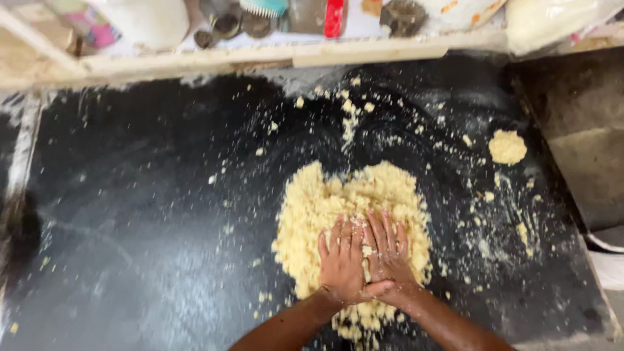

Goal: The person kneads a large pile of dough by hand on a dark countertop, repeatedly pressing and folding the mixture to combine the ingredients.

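Left hand (342,263) and right hand (389,250) side by side, palms down, fingers straight and close together, pressed flat into crumbly yellow dough mass (354,195) on black worktop (143,208). Dough extends beyond the fingertips. Small dough lump (507,147) farther right; wooden ledge (260,62) behind.

Both hands (364,257) on dough heap (351,195), small lump (507,147) far right.
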